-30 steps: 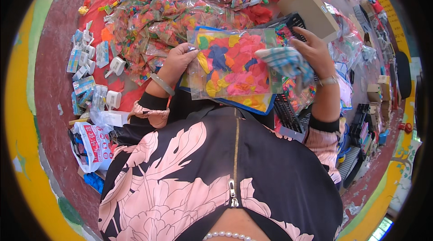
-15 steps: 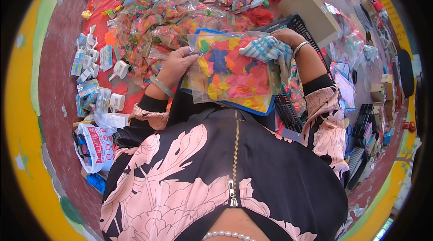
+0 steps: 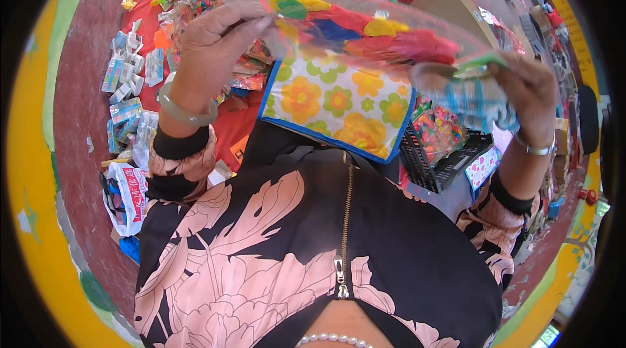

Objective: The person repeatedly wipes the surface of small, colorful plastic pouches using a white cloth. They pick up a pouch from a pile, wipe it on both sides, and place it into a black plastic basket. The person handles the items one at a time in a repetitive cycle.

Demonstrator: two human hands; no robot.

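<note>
A clear plastic bag (image 3: 365, 30) of colourful flat pieces, seemingly uninflated balloons, is raised and tilted between my hands. My left hand (image 3: 218, 45) pinches its left corner. On the far right, my right hand (image 3: 528, 90) is closed on the bag's other end, somewhat blurred, and a blue-and-white checked cloth (image 3: 473, 101) hangs from the same hand. Below the bag, a flower-patterned mat (image 3: 338, 99) with a blue border lies over my lap.
Right of my lap stands a black plastic crate (image 3: 427, 172) with filled bags (image 3: 440, 131) inside. A cardboard box (image 3: 450, 6) is beyond it. More bags lie on a red sheet (image 3: 228, 120). White-and-blue packaged items (image 3: 120, 68) and a white carrier bag (image 3: 125, 195) sit at left.
The bag has risen off the mat and tilted, uncovering the flower pattern. My left hand has moved up and left, my right hand out to the right with the cloth.
</note>
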